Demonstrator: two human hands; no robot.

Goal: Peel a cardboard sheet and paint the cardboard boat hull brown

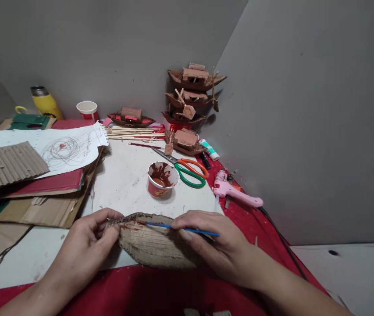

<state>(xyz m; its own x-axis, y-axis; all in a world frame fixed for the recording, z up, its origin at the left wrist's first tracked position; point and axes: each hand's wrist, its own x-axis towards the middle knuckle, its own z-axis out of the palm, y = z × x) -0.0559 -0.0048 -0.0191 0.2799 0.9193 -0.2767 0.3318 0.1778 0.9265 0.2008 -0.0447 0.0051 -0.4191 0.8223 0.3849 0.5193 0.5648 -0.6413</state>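
Note:
My left hand (90, 241) pinches the left end of a boat-shaped cardboard piece (155, 245) between thumb and fingers. Between the thumb and fingers of my right hand (211, 241) is a thin blue paintbrush (160, 225), its tip touching the cardboard near the upper left edge. Reddish-brown paint marks show around the tip; most of the visible surface is bare brown. My right hand covers the right end of the piece. Behind it stands a paper cup (158, 189) with brown paint inside and smears along its wall.
Scissors (191, 173) with orange and green handles lie right of the cup. A pink glue gun (236, 192) with a black cord is further right. Brown model boats (185, 139) and wooden sticks (134, 133) are at the back. Stacked cardboard (50, 210) covers the left side.

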